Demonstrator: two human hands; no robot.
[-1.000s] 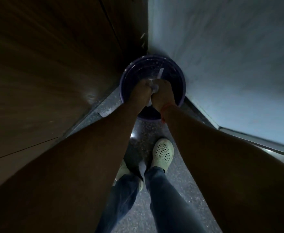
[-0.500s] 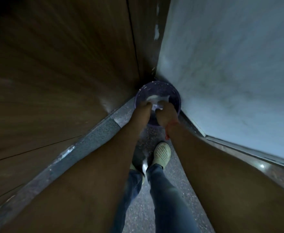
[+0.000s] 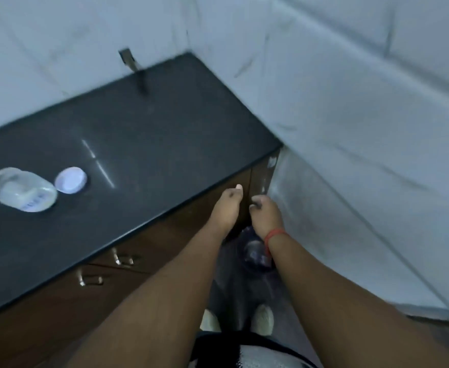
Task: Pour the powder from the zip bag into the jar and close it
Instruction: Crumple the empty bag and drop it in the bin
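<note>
A clear jar point(image 3: 21, 191) with white powder inside stands open on the black counter point(image 3: 149, 144) at the far left. Its white lid point(image 3: 70, 180) lies just to its right, off the jar. My left hand point(image 3: 227, 205) and my right hand point(image 3: 267, 215) hang side by side in front of the counter's right end, far from the jar. Both have loosely curled fingers and hold nothing. The right wrist wears a red thread. No zip bag is in sight.
A dark purple bin point(image 3: 255, 252) sits on the floor below my right wrist, in the corner between the brown cabinet point(image 3: 165, 243) and the pale wall point(image 3: 350, 155). Metal drawer handles point(image 3: 122, 258) stick out of the cabinet front. My shoes point(image 3: 263, 318) stand below.
My hands were down in the purple bin holding something white. They have come up empty, and my view has risen from the floor to the counter.
</note>
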